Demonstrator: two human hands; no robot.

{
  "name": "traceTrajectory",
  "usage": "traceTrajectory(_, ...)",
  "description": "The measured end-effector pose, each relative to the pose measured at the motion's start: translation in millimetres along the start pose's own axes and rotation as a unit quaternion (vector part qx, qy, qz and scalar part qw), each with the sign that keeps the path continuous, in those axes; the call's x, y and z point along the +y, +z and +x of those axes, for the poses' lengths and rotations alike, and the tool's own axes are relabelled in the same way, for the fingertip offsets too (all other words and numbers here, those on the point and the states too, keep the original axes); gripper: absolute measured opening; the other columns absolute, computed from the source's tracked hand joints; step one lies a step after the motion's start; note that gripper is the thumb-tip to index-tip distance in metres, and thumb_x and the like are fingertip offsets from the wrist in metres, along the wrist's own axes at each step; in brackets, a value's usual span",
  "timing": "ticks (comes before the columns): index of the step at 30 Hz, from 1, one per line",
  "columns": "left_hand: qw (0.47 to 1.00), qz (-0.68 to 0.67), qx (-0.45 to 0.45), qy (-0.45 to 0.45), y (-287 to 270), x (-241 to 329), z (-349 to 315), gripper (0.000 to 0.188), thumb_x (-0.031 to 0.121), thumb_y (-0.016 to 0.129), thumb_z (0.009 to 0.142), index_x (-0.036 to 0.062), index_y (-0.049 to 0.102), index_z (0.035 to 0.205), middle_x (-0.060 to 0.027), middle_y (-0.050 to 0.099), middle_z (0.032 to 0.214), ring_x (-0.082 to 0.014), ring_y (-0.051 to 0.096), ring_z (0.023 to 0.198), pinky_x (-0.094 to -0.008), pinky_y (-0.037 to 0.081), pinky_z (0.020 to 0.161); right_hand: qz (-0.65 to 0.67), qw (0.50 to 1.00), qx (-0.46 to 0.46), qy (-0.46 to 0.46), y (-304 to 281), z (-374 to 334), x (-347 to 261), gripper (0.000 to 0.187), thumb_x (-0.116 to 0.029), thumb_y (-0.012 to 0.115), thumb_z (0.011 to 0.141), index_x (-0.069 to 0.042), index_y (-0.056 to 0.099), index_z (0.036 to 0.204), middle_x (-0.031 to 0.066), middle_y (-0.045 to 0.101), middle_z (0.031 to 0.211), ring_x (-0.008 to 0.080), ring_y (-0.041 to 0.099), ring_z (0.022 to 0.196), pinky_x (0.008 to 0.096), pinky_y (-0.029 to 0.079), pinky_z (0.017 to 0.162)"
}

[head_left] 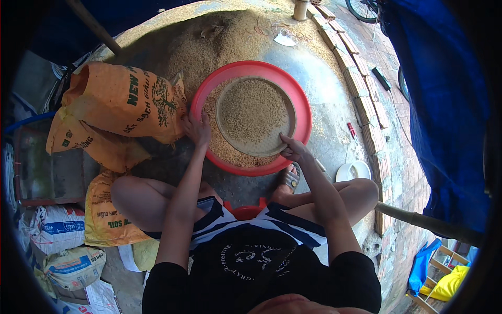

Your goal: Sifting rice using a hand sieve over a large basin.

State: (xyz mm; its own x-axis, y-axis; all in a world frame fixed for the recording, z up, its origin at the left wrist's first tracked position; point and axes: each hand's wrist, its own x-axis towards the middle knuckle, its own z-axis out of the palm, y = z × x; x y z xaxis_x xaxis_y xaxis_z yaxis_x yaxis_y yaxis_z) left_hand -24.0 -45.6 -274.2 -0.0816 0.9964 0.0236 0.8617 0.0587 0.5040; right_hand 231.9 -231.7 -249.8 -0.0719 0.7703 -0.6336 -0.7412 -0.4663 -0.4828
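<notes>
A wide red basin [303,107] stands on the ground in front of me, with pale yellow grain [222,152] inside it. Within the basin rests a round, shallow sieve [272,148] with a tan rim, spread with browner grain [253,107] over most of its base. My right hand [296,150] grips the sieve's near right rim, thumb on top. On the other side, my left hand [198,131] is closed over the basin's left rim, its fingers partly outside. The hidden undersides of both hands cannot be seen.
A large orange sack [123,102] lies left of the basin, with another [107,209] below it. Loose grain [204,47] is heaped beyond. Bricks [366,104] line the right side, near a white bowl [353,171] and red-handled tool [351,130].
</notes>
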Motion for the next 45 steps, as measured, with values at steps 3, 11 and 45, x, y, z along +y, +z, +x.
traceTrajectory(3,0.967,-0.187,0.039,0.166,-24.2,28.3,-1.4,0.058,0.046,0.038,0.078,0.0002,0.035,0.114,-0.0163,0.039,0.110,-0.0281,0.036,0.104,-0.0355,0.029,0.086,-0.001,1.000,0.010,0.011,-1.7,-3.0,0.4,0.023,-0.027,0.045,0.082,-0.011,0.041,0.065,-0.0051,0.031,0.043,0.0038,0.022,0.031,0.0170,0.018,0.029)
traceTrajectory(11,0.926,-0.354,-0.112,0.064,-26.9,43.2,-8.2,0.037,0.028,0.042,0.081,-0.0014,0.042,0.103,-0.0108,0.050,0.082,-0.0205,0.049,0.079,-0.0316,0.038,0.069,-0.113,0.981,0.130,-0.087,41.9,3.2,4.0,0.023,-0.028,0.047,0.080,-0.007,0.044,0.071,-0.0023,0.037,0.048,0.0052,0.028,0.033,0.0205,0.021,0.029)
traceTrajectory(45,0.959,-0.267,-0.056,0.073,1.8,17.6,-8.4,0.031,0.025,0.031,0.085,-0.0026,0.046,0.089,-0.0189,0.051,0.078,-0.0322,0.049,0.075,-0.0358,0.036,0.066,-0.521,0.701,0.349,-0.341,39.6,18.8,17.8,0.016,-0.009,0.040,0.077,0.002,0.034,0.086,0.0259,0.050,0.077,0.0405,0.050,0.075,0.0451,0.039,0.063)
